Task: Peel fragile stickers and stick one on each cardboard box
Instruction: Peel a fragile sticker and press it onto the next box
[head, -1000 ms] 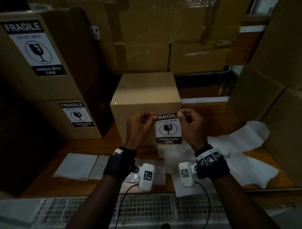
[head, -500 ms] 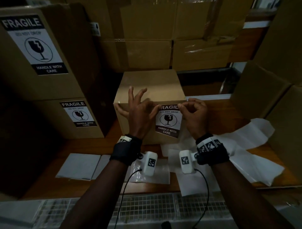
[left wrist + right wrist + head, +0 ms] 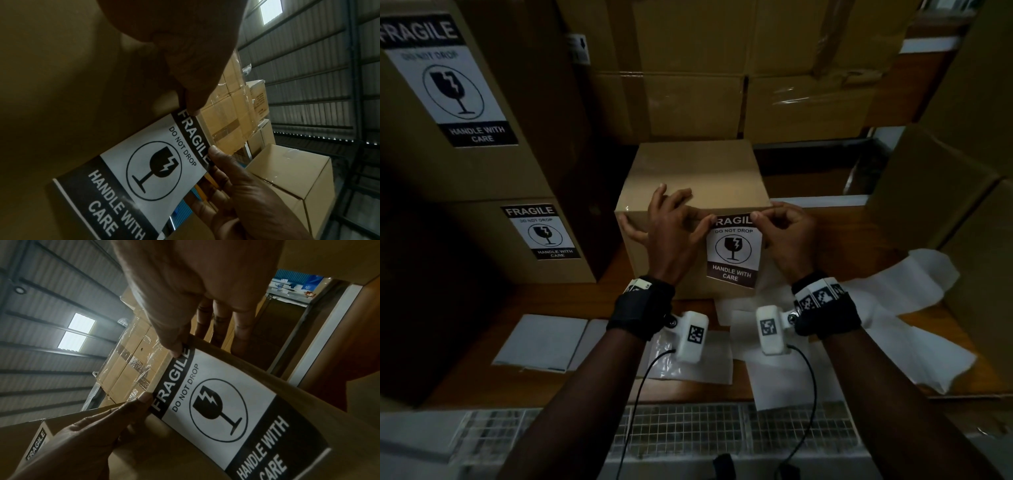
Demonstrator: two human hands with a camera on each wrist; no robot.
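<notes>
Your left hand (image 3: 671,233) lies spread on the small cardboard box (image 3: 695,171): the fingers reach over its top front edge, the thumb hangs down the front face, and the index fingertip presses the upper left corner of the fragile sticker (image 3: 734,251). Your right hand (image 3: 787,236) is curled, with thumb and forefinger pinching the sticker's upper right corner at the box's top edge; the other fingers fold in behind.

The sticker hangs between your hands on the right part of the box's front face, its black "FRAGILE" band level with the top edge and its "HANDLE WITH CARE" band near the bottom. The lower part bows slightly off the cardboard in the right wrist view.

The box stands on a wooden table (image 3: 585,301). White backing sheets (image 3: 893,308) lie crumpled to your right of it, and flat sheets (image 3: 541,342) lie in front on your left. Two stacked boxes on your left already wear stickers, a large one (image 3: 448,82) above a smaller one (image 3: 544,233). More cartons (image 3: 722,68) are piled behind.
</notes>
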